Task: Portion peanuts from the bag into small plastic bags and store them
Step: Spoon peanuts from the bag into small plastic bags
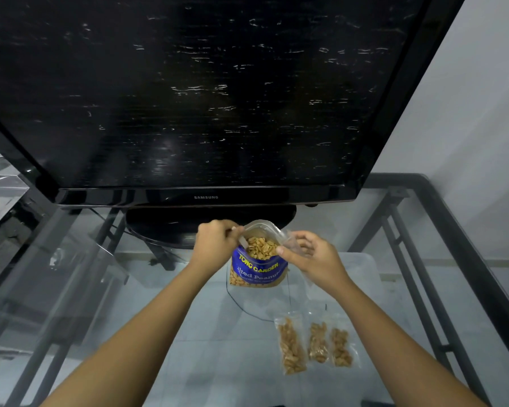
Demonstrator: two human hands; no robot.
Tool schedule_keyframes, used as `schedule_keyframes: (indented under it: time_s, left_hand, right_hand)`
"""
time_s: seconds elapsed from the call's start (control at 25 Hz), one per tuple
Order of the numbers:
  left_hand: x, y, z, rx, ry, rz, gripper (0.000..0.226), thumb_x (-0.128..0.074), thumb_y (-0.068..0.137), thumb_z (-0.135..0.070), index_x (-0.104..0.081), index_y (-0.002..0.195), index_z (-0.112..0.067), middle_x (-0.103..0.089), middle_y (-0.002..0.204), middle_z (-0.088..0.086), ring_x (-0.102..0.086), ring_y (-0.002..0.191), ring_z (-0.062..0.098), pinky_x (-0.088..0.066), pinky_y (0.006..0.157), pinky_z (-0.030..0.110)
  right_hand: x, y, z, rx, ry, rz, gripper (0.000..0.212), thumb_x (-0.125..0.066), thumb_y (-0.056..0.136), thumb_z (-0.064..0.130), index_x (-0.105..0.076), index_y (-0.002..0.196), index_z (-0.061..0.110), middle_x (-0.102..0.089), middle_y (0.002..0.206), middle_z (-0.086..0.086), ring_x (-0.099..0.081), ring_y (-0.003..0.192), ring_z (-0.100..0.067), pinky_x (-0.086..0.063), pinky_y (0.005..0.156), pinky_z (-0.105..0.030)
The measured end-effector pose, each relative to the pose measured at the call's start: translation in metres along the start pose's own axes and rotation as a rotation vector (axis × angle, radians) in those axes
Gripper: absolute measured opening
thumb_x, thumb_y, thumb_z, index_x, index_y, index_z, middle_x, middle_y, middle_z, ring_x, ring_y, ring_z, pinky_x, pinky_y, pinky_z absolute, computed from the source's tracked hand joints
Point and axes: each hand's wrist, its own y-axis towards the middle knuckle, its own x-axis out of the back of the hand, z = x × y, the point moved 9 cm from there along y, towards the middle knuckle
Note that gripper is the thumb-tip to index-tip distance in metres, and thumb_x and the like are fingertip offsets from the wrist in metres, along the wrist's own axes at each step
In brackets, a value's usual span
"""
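Note:
A blue peanut bag [257,270] stands open on the glass table [188,333], full of peanuts [260,247]. My left hand [215,240] grips a spoon [241,240] whose tip is dipped into the peanuts at the bag's left side. At the bag's right rim, my right hand [312,255] pinches a small clear plastic bag [291,240], which looks empty. Three small filled bags lie flat near me on the right: one [290,345], a second [318,342] and a third [341,346].
A large black television [188,98] on a round stand [159,227] fills the space just behind the peanut bag. A black cable [238,304] loops on the glass below the bag. The table's black metal frame [459,245] runs along the right edge.

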Motion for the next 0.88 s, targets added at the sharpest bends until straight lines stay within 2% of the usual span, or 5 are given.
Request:
schedule_keyframes:
  time_s: [0.12,0.32,0.52,0.72,0.88]
  left_hand:
    - [0.014,0.002,0.027,0.236,-0.163,-0.196,0.024,-0.056,0.09,-0.023,-0.07,0.083,-0.005,-0.07,0.068,0.017,-0.067,0.067,0.031,-0.057,0.07,0.044]
    - [-0.011,-0.005,0.017,0.314,-0.379,-0.022,0.022,-0.057,0.09,-0.021,-0.069,0.078,-0.008,-0.068,0.062,0.007,-0.064,0.059,0.014,-0.057,0.072,0.031]
    - [-0.017,-0.008,0.045,0.575,-0.661,-0.11,0.019,-0.057,0.09,-0.017,-0.067,0.081,-0.004,-0.061,0.058,0.005,-0.055,0.043,0.003,-0.051,0.054,0.017]
    - [-0.016,-0.007,0.066,0.675,-0.808,-0.133,0.017,-0.056,0.091,-0.015,-0.065,0.081,-0.003,-0.055,0.058,0.006,-0.049,0.049,0.011,-0.046,0.048,0.016]
    - [-0.005,-0.006,0.084,0.721,-0.816,-0.168,0.015,-0.057,0.09,-0.017,-0.063,0.085,-0.004,-0.054,0.058,0.004,-0.048,0.047,0.009,-0.043,0.041,0.014]
  right_hand:
    - [-0.001,0.0,-0.002,-0.002,-0.011,0.012,0.046,-0.076,0.066,0.049,-0.06,0.103,0.027,-0.069,0.097,0.011,-0.065,0.094,-0.005,-0.054,0.076,-0.022]
    - [0.0,-0.001,-0.002,-0.013,-0.013,0.039,0.048,-0.076,0.066,0.05,-0.06,0.105,0.027,-0.069,0.099,0.01,-0.064,0.095,-0.004,-0.052,0.077,-0.02]
    - [-0.001,-0.003,0.001,-0.012,0.036,0.061,0.041,-0.075,0.069,0.043,-0.06,0.104,0.027,-0.068,0.099,0.013,-0.063,0.097,-0.001,-0.05,0.072,-0.012]
    - [0.003,-0.002,0.005,0.001,0.08,0.027,0.033,-0.073,0.075,0.033,-0.058,0.104,0.027,-0.066,0.099,0.012,-0.062,0.098,-0.006,-0.051,0.071,-0.012]
    - [0.017,0.001,0.022,0.081,-0.144,-0.092,0.043,-0.077,0.071,0.038,-0.058,0.108,0.027,-0.061,0.097,0.015,-0.056,0.092,-0.001,-0.044,0.067,-0.005]
